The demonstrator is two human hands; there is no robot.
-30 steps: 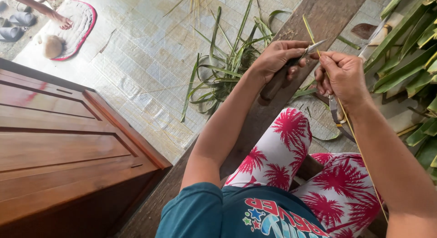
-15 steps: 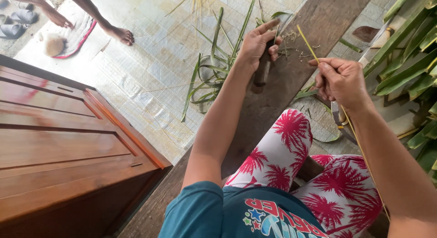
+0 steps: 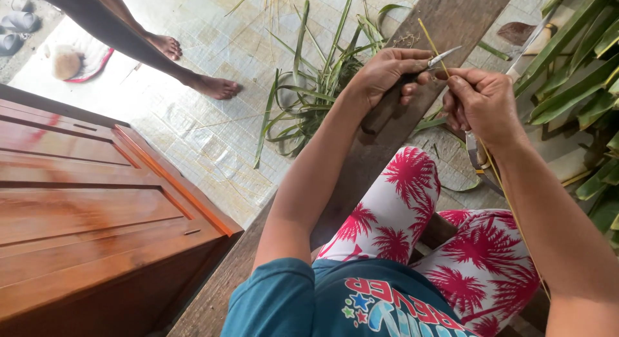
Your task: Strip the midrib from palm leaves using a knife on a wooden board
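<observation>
While the left hand [image 3: 387,72] grips a small knife [image 3: 443,56] and the right hand [image 3: 480,105] pinches the thin leaf rib [image 3: 427,32] between them, that rib looks light, springy and snappable, so hold near the blade.

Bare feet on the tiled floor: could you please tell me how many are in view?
2: one foot mid-floor near the leaf pile, the other foot behind it by the mat. Both are another person's.

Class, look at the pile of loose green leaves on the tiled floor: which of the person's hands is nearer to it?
Left. The left hand, gripping a knife, sits just right of the leaf pile. The right hand, pinching a thin yellow leaf rib, is farther right, beyond the left hand.
</observation>
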